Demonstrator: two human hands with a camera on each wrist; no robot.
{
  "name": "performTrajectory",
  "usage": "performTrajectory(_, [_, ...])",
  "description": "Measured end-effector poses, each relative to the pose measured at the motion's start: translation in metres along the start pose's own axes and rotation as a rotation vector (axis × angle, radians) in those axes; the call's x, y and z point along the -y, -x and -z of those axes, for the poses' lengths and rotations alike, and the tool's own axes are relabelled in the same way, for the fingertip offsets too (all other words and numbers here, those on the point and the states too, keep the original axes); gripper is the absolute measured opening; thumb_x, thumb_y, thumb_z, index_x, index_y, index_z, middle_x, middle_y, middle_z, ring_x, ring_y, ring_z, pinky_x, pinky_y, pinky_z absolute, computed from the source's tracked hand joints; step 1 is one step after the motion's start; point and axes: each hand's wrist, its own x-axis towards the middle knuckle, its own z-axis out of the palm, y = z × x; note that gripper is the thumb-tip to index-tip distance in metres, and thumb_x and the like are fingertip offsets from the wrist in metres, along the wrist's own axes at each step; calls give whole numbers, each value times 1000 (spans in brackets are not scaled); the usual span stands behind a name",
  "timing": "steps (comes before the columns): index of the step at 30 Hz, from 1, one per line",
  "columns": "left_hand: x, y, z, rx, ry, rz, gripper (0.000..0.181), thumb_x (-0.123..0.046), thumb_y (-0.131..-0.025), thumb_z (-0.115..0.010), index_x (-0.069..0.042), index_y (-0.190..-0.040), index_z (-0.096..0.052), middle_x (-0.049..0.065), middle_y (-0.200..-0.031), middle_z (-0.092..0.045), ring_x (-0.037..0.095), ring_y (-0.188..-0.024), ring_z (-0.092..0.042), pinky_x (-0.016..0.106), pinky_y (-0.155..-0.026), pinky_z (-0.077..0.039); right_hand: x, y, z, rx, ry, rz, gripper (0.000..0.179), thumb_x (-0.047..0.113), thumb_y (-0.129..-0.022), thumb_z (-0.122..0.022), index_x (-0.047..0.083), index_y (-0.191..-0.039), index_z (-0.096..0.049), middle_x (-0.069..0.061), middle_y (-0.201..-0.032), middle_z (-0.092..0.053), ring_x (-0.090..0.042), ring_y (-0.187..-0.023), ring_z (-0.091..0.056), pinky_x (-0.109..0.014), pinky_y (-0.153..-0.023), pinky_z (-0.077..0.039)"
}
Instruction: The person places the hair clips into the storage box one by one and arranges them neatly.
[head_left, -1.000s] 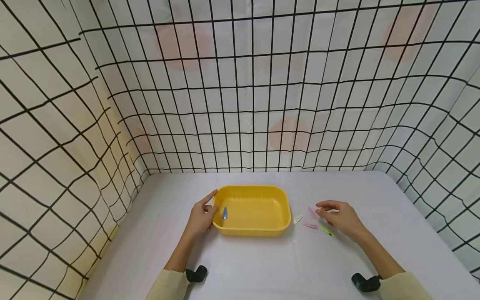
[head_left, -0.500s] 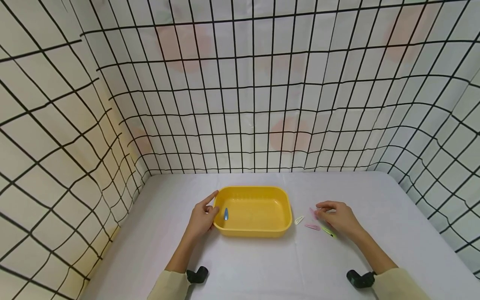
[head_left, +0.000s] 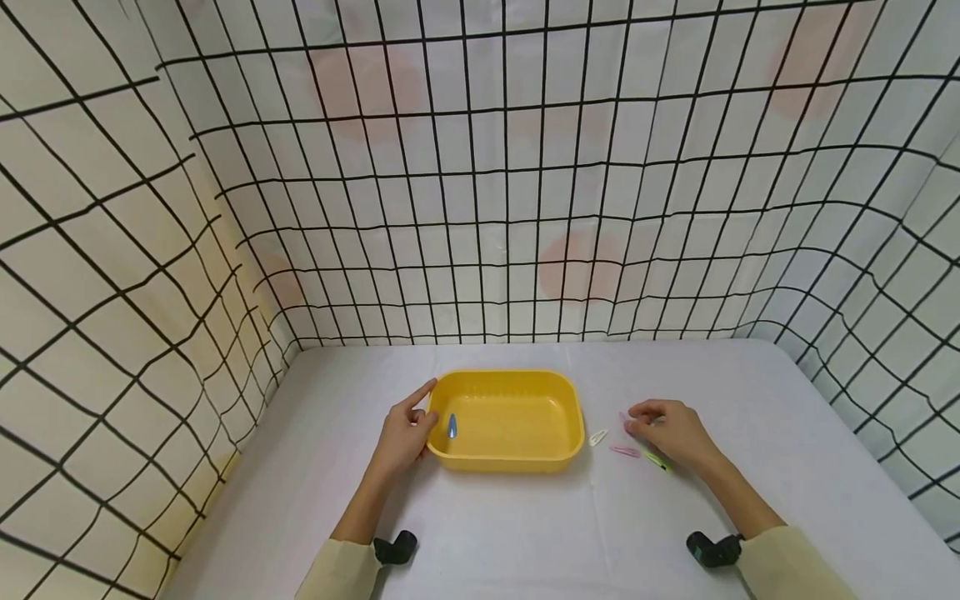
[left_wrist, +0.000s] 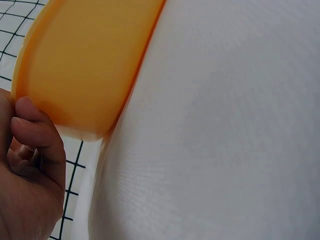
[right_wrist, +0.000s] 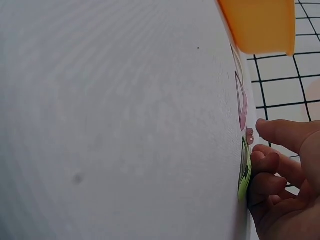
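Observation:
A yellow tray (head_left: pixel 506 463) stands mid-table, with a blue hair clip (head_left: pixel 452 426) inside near its left end. My left hand (head_left: pixel 401 433) holds the tray's left rim, thumb at the inner side and index finger stretched along the far corner. To the right of the tray, my right hand (head_left: pixel 669 429) is low over the table. Its thumb and index finger are apart at a pink hair clip (right_wrist: pixel 250 135), partly hidden in the head view. Close by lie another pink hair clip (head_left: pixel 626 452), a green hair clip (head_left: pixel 657 461) and a white hair clip (head_left: pixel 597 437).
A white cloth covers the table (head_left: pixel 517 533). Black wire grid panels (head_left: pixel 480 200) rise at the back and both sides. The white clip lies just off the tray's right end.
My right hand has shifted slightly left over the pink hair clip, which it now covers more. My left hand and the tray stay put.

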Motion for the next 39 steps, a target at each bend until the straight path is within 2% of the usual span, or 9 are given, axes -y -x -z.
performTrajectory(9, [-1,-2,-1,1,16,1,58,-16,-97,-63,-31,-151,-53,2,-62,-48,16,-39,-45,22,-39,-42,1,-2,2,-28,16,46,27,27,-91,-76,6,-109,-76,-1,-89,-69,-14,-79,-58,-27,-69,-46])
performTrajectory(19, [0,0,0,1,12,-11,58,-15,-97,-62,-28,-152,-52,1,-61,-46,15,-39,-44,22,-39,-42,0,1,-3,-7,15,25,23,23,-90,-76,5,-104,-76,1,-80,-68,-15,-74,-58,-28,-66,-47])
performTrajectory(26, [1,0,-1,6,16,-18,57,-15,-97,-62,-27,-152,-53,0,-60,-46,15,-39,-45,22,-39,-42,1,2,-1,5,33,7,17,25,-90,-76,9,-93,-75,1,-77,-66,-15,-73,-56,-26,-64,-45])
performTrajectory(33, [0,1,-1,4,11,-8,57,-16,-97,-63,-30,-152,-53,1,-61,-46,16,-40,-45,22,-40,-43,6,5,3,15,23,6,20,26,-91,-76,7,-96,-77,1,-80,-69,-15,-75,-58,-30,-67,-47])
performTrajectory(39, [2,-1,0,0,10,0,58,-15,-97,-62,-29,-153,-52,1,-60,-46,16,-39,-45,22,-40,-43,6,5,6,22,-4,-13,24,27,-92,-75,4,-101,-77,0,-84,-72,-15,-77,-60,-29,-67,-49])
